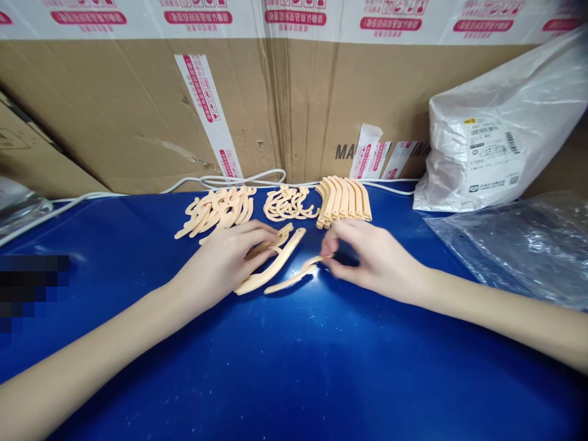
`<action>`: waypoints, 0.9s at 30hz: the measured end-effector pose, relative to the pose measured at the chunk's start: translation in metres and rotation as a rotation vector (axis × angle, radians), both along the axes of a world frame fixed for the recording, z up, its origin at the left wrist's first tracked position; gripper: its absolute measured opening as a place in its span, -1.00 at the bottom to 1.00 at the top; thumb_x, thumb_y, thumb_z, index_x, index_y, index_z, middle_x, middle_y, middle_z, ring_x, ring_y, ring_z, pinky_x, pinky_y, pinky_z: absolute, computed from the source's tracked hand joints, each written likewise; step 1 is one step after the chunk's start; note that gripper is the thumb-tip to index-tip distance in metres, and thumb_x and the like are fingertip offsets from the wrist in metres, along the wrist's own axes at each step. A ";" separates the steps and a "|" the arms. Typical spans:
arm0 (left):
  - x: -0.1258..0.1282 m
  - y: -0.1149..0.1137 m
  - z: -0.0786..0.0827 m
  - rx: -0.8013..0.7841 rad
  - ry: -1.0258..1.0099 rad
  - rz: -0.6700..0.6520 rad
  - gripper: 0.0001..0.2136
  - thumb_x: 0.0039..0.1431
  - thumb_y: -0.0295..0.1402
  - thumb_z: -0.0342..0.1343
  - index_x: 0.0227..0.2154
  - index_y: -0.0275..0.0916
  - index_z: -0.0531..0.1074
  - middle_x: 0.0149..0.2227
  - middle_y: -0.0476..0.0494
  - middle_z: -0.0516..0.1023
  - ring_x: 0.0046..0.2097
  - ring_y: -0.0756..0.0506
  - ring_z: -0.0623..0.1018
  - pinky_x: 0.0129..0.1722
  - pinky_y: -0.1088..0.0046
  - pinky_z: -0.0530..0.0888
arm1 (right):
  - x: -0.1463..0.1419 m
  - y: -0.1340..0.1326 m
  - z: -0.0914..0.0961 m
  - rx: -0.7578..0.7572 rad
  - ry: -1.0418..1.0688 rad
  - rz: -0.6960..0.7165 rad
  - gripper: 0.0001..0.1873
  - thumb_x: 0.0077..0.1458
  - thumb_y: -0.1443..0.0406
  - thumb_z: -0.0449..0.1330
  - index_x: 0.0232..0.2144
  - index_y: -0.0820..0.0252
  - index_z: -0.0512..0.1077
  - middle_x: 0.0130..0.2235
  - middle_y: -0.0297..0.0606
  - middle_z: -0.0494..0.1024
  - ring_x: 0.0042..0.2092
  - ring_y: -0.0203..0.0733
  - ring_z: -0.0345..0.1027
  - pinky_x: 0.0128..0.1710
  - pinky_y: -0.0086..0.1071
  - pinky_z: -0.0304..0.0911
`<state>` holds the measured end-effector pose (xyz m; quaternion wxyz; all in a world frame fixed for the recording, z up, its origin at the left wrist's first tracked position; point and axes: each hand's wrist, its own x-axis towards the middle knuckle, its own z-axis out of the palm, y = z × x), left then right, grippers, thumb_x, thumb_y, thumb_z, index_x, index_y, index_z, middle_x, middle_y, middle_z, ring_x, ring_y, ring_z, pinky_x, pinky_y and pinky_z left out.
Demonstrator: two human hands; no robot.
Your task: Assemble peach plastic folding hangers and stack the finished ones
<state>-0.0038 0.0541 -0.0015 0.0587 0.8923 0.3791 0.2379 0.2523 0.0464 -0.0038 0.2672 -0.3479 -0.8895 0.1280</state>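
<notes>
On the blue table [285, 367] lie several pale peach plastic curved pieces. My left hand [225, 260] rests fingers-down on a long curved piece [275, 264] and a second one under its fingertips, gripping them. My right hand [367, 257] pinches the end of a thinner curved piece [294, 278] that lies just in front of the long one. Behind the hands sit three groups: a loose pile of pieces [218, 211] on the left, hook-shaped pieces [289, 203] in the middle, and a neat stacked row [344, 199] on the right.
A large cardboard box [257, 104] with red-and-white tape walls off the back. White cables [239, 180] run along its base. A white plastic bag with a label [496, 135] and a clear plastic bag [519, 245] lie at the right. Another clear bag [18, 205] is at the left edge.
</notes>
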 end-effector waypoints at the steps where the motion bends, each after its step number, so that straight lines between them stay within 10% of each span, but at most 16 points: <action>1: 0.000 0.000 -0.001 0.031 0.016 -0.043 -0.79 0.28 -0.34 0.00 -0.21 -0.26 0.53 -0.13 -0.14 0.58 -0.13 -0.06 0.57 -0.14 0.43 0.50 | 0.010 -0.004 0.002 -0.013 0.027 -0.022 -0.84 0.05 0.42 0.18 -0.38 0.15 0.24 -0.31 -0.36 0.46 -0.27 -0.29 0.34 -0.25 -0.39 0.23; 8: 0.002 0.000 -0.003 0.069 0.066 -0.171 -0.78 0.30 -0.40 0.00 -0.21 -0.26 0.57 -0.08 -0.14 0.58 -0.10 -0.05 0.59 -0.10 0.48 0.54 | 0.048 -0.014 0.009 -0.149 0.169 -0.092 -0.93 0.15 0.28 0.19 -0.31 0.13 0.36 -0.31 -0.34 0.55 -0.30 -0.27 0.43 -0.26 -0.33 0.34; 16: 0.002 0.000 -0.002 0.024 0.060 -0.178 -0.78 0.30 -0.40 0.01 -0.10 -0.26 0.50 -0.03 -0.15 0.55 -0.03 -0.07 0.55 -0.05 0.40 0.53 | 0.048 -0.024 0.021 0.192 0.550 -0.271 -0.83 0.07 0.38 0.26 -0.30 0.02 0.38 -0.27 -0.34 0.49 -0.14 -0.12 0.44 -0.15 -0.20 0.37; 20: 0.008 -0.002 -0.002 -0.016 0.022 -0.205 -0.82 0.29 -0.37 0.02 -0.23 -0.24 0.53 -0.06 -0.13 0.57 -0.07 -0.06 0.56 -0.08 0.40 0.53 | 0.039 -0.016 0.037 0.370 0.088 -0.083 -0.87 0.19 0.41 0.14 -0.29 0.05 0.42 -0.21 -0.33 0.52 -0.18 -0.23 0.43 -0.20 -0.32 0.33; 27: 0.007 -0.007 0.000 -0.056 0.043 -0.194 -0.77 0.31 -0.38 -0.04 -0.24 -0.16 0.55 -0.01 -0.09 0.56 -0.03 -0.06 0.56 -0.05 0.38 0.52 | 0.010 0.006 0.029 0.242 -0.362 0.077 -0.73 0.29 0.38 -0.05 -0.21 0.20 0.46 -0.25 -0.18 0.45 -0.28 -0.17 0.34 -0.36 -0.32 0.22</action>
